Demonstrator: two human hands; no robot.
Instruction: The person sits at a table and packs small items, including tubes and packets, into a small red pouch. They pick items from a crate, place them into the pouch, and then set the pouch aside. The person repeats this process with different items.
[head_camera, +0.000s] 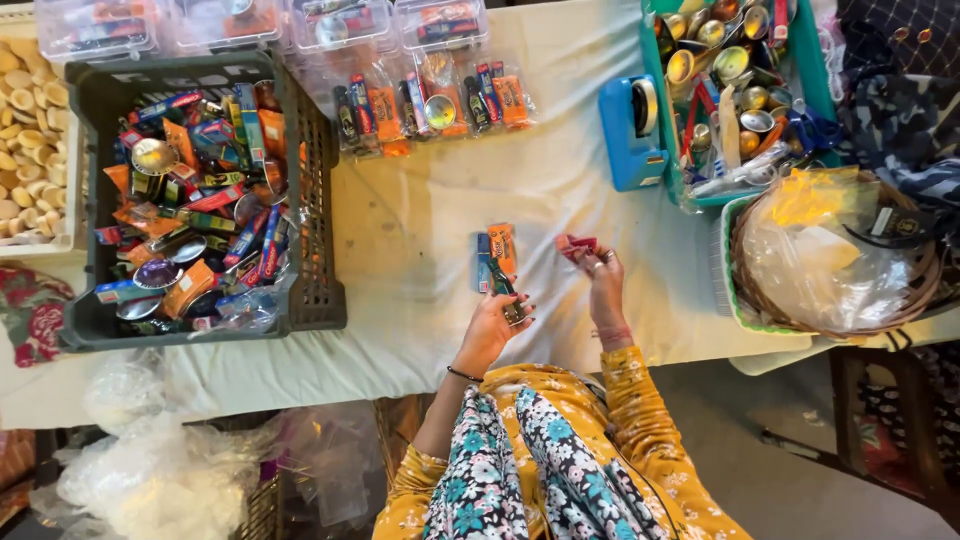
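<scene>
My left hand (495, 322) holds a small bundle (497, 256) over the white cloth-covered table (420, 250): a blue packet, an orange packet and a small dark bottle, pressed together. My right hand (603, 280) is raised just to the right of it and pinches a small red packet (578, 246) in its fingertips. The two hands are a short gap apart. Yellow floral sleeves and a flowered scarf fill the lower middle of the view.
A dark crate (318, 200) full of packets and small metal bowls stands at left. Clear filled bags (430, 100) lie at the back. A blue tape dispenser (630, 135), a teal tray (655, 60) of metal bowls and a wicker basket (920, 280) are at right.
</scene>
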